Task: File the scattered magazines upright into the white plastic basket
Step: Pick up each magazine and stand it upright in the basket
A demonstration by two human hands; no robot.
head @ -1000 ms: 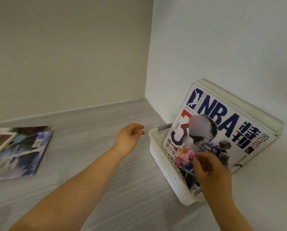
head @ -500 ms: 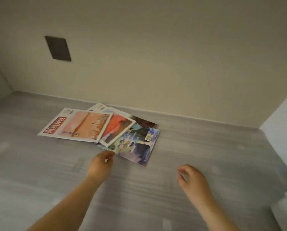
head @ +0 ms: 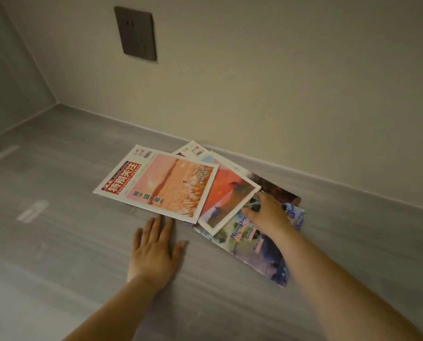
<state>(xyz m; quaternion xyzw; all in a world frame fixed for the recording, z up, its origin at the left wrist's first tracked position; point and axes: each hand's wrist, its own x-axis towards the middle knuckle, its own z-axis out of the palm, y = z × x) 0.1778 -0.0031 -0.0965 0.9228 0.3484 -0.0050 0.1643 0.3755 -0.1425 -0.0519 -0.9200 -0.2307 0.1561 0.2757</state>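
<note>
touching blue magazine point(head: 262, 252), right hand point(head: 267, 214) outstretched

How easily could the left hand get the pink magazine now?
Probably yes: the left hand lies flat just short of the pink magazine, which tops the pile with nothing on it. The right hand rests apart, on the blue magazine.

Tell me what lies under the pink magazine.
The pink magazine overlaps a red magazine, itself on a blue magazine. A white corner pokes out behind. How far they run beneath, or what else lies there, is covered.
</note>
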